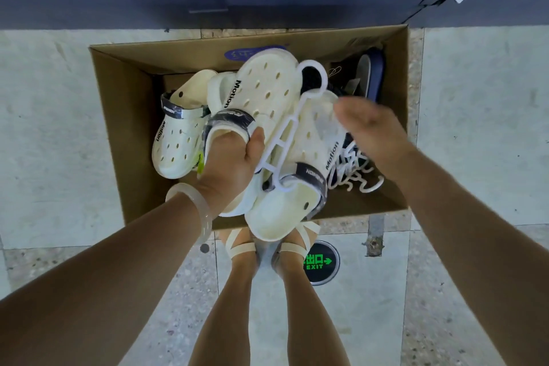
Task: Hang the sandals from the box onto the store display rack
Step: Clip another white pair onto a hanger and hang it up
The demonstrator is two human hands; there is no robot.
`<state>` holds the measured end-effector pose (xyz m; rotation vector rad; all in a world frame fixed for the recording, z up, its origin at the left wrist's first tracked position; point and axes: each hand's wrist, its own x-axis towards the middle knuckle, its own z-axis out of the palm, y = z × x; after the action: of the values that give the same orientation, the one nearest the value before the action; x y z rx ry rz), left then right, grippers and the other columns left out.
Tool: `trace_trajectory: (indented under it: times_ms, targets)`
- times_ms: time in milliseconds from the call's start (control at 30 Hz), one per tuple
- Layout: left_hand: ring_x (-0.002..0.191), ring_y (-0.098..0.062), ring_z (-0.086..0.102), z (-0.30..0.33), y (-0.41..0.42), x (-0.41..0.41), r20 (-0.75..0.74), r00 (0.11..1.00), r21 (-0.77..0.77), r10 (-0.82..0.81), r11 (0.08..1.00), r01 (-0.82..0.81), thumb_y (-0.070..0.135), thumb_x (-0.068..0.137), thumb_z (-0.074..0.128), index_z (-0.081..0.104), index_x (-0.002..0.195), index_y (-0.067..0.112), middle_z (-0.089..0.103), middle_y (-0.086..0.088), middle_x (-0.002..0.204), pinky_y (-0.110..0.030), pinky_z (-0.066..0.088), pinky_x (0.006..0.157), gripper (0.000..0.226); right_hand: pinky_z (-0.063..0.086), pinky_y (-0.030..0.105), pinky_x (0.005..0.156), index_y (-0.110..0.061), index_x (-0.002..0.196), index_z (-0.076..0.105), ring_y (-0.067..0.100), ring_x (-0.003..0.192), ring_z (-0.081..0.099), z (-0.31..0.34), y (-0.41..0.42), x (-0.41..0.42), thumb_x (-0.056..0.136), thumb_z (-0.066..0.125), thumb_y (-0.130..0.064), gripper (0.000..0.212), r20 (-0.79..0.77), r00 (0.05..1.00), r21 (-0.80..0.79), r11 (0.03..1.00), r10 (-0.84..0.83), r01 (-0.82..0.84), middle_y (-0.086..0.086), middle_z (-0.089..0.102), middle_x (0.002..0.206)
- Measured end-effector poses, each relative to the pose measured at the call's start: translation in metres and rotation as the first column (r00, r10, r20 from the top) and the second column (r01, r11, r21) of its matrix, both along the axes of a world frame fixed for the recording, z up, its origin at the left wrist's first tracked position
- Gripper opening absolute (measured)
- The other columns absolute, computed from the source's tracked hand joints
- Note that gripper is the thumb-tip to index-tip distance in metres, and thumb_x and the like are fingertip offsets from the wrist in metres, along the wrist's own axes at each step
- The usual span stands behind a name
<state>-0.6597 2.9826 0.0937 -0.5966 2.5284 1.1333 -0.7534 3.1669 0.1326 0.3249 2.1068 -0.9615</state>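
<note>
Head view, over the open cardboard box (124,116) on the pale floor:

Cream clogs, three visible. Two are held as a pair (276,128) above the box, soles hidden, perforated uppers facing the camera, each with a dark plastic-wrapped heel strap and "Motion" printed in black along the side. One white plastic hanger (285,134) lies diagonally across the pair, its hook at the far end, its lower bar over the near clog's strap. A third cream clog (175,140) of the same make lies in the left part of the box, toe toward the near side.

Left hand (231,163): clamped on the pair, fingers tucked under the strap of the far clog, thumb beside the hanger stem. One translucent bangle (193,211) on that wrist.

Right hand (368,125): blurred, fingers loosely spread at the pair's right edge; whether it touches the clog cannot be told.

Other box contents, right side: one navy slide (371,74) standing on edge against the far right corner; a heap of loose white hangers (353,172), count unclear.

Dark display rack (267,3) just beyond the box, across the far edge of the view.

One round green exit marker (320,261) on the floor beside the person's feet.
</note>
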Motion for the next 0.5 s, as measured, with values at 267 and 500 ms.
trace_trajectory:
  times_ms: [267,500]
  targets:
    - [0.04,0.003,0.032,0.009,0.011,0.015,-0.141,0.989,0.059,0.052,0.997,-0.044,0.009,0.092,0.051,0.036,0.04,0.013,0.024,0.022,0.045,-0.01,0.029,0.049,0.055,0.049,0.029,0.074,-0.012,0.104,0.065,0.021,0.085,0.06,-0.016,-0.025,-0.035,0.092,0.052,-0.038,0.031,0.017,1.0,-0.017,1.0,0.01,-0.01,0.009,0.063,0.091]
    - [0.105,-0.032,0.06,0.005,0.007,0.034,-0.013,0.999,-0.051,-0.038,0.998,0.037,0.058,0.082,0.024,0.06,0.116,0.003,0.066,-0.018,0.11,-0.031,0.046,0.089,0.074,0.045,0.028,0.083,-0.021,0.076,0.052,0.009,0.087,0.061,0.001,-0.024,-0.044,0.096,0.044,-0.031,0.024,-0.172,0.969,0.033,0.984,0.178,-0.175,-0.005,0.066,0.094]
